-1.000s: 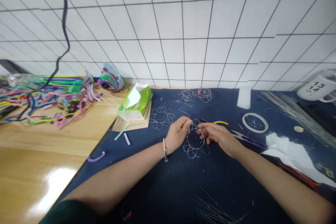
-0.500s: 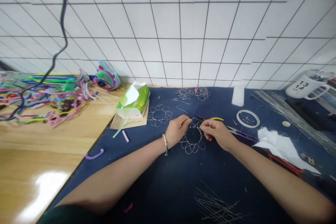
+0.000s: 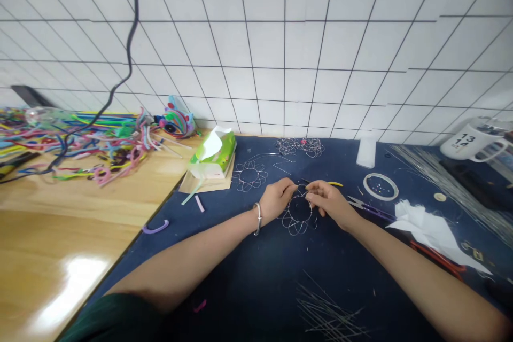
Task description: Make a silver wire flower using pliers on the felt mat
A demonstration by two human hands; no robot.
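Observation:
A flower-shaped wire ring [image 3: 297, 226] with looped petals lies under my hands on the dark blue cloth. My left hand [image 3: 278, 197], with a silver bangle at the wrist, pinches the wire at the ring's upper left. From the other side my right hand [image 3: 329, 200] has its thumb and fingers closed on the upper right of the same wire. Behind the right hand, pliers with a yellow handle [image 3: 335, 184] are mostly hidden. Left of my hands rests a second wire flower [image 3: 250, 176]. Two tangled wire pieces [image 3: 298, 146] sit farther back.
A green tissue pack [image 3: 214, 155] stands at the left beside colourful pipe cleaners [image 3: 108, 144]. To the right are a round dish [image 3: 380, 187] with small beads, purple-handled scissors [image 3: 372, 208], crumpled tissue [image 3: 430, 227] and a white mug [image 3: 468, 141]. Loose wires [image 3: 331, 310] lie in front.
The view has shifted slightly, so the scene sits a little right and lower. Both hands keep their pinch on the wire flower, with the fingers moved slightly.

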